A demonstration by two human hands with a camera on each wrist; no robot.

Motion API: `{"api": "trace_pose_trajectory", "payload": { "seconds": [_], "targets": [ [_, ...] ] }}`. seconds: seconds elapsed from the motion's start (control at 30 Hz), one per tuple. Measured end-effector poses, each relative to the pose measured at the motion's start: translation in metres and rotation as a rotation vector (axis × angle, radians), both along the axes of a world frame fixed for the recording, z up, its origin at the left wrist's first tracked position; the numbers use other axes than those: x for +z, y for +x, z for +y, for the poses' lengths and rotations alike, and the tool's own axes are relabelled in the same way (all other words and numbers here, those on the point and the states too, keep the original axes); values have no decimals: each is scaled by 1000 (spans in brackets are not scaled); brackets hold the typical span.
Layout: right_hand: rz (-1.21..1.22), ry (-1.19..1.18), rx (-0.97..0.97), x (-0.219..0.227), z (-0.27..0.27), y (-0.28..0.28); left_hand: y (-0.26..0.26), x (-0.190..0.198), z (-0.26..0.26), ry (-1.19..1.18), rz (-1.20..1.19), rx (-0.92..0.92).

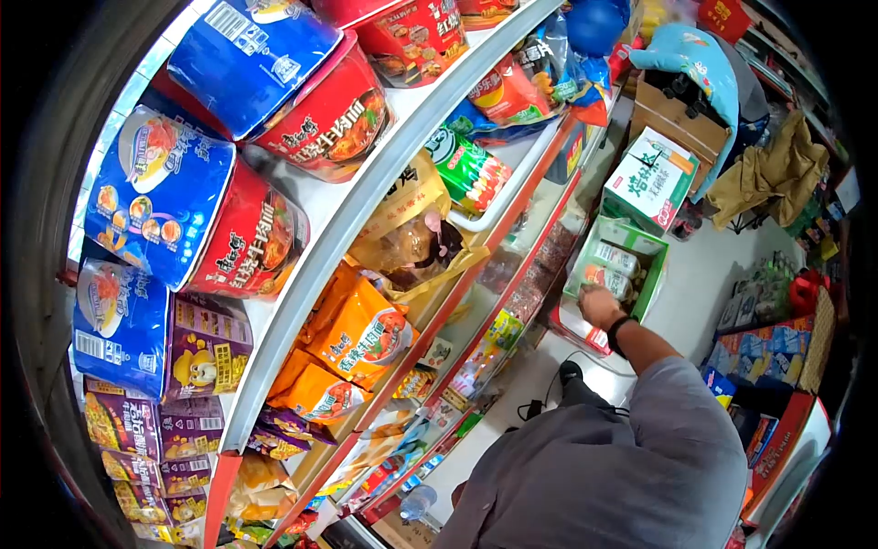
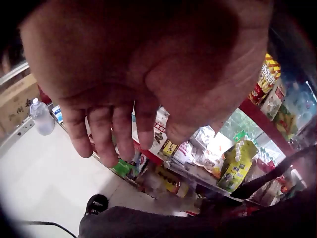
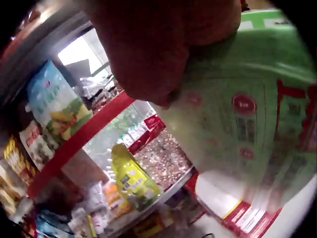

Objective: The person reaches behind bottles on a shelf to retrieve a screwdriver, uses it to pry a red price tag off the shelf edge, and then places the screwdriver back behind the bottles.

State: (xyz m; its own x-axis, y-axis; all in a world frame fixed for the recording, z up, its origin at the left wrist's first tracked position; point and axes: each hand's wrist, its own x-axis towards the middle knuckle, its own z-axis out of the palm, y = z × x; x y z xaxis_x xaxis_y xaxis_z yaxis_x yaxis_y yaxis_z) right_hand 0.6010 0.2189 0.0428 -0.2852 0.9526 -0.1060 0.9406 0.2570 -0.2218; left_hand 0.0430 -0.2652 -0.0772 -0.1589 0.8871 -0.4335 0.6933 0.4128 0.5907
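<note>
containers (image 1: 618, 257) inside the green carton (image 1: 653, 282) show only in head view.

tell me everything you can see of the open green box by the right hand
The green box looks like printed cardboard, with round red marks on its outer side. Its top is open, showing green inner walls and pale cylindrical containers. It is near a red-edged shelf, with a red and white box showing at its near end. The right hand is at its near edge; whether it grips the box is unclear.
</note>
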Motion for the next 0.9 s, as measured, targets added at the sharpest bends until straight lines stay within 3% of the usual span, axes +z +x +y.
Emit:
{"api": "trace_pose_trajectory", "payload": {
  "seconds": [0.03, 0.07, 0.1, 0.13, 0.2, 0.23, 0.33, 0.4, 0.43, 0.47, 0.53, 0.6, 0.67, 0.7, 0.73, 0.8, 0.87, 0.9],
  "targets": [
    [14, -40, -77, 8, -15, -2, 3, -8, -2, -1, -216, 182],
    [27, -82, -152, 18, -30, -4, 9, -10, -4, 82, -649, 500],
    [33, 13, -104, 11, -38, 3, 3, -13, 5, -7, -196, 146],
    [28, 16, -108, 9, -35, 11, 3, -4, 22, -25, 58, -113],
    [10, -65, -143, 2, -29, 26, 7, 10, 51, -50, 232, -373],
    [-3, 45, -88, 6, -27, 30, 9, 17, 63, -80, 279, -453],
    [-125, 3, -87, 9, 0, 38, 15, 39, 88, -174, 363, -540],
    [-84, 37, -150, 8, 12, 39, 6, 31, 107, 234, 308, -434],
    [-101, 27, -216, 12, 23, 38, 38, 101, 127, 380, -183, -9],
    [-123, 6, -271, 16, 27, 36, 30, 90, 131, 298, 396, -343],
    [-195, -43, -352, 11, 48, 32, 14, 75, 138, 128, 292, -330],
    [-167, -91, -495, 17, 65, 20, 19, 94, 121, 272, 318, -297],
    [-225, -130, -516, 14, 77, 15, 21, 94, 108, 106, 158, 34],
    [-218, -134, -540, 11, 79, 12, 14, 90, 95, 132, 140, 48],
    [-214, -139, -564, 12, 78, 9, 2, 69, 76, 128, 328, -197],
    [-211, -191, -581, 0, 84, 7, -18, 2, 17, -31, 22, 56],
    [-186, -158, -605, -16, 82, 5, 2, 17, 0, -375, 346, -234],
    [-206, -135, -557, -22, 76, 7, 8, 16, -13, -373, 333, -201]
  ]
}}
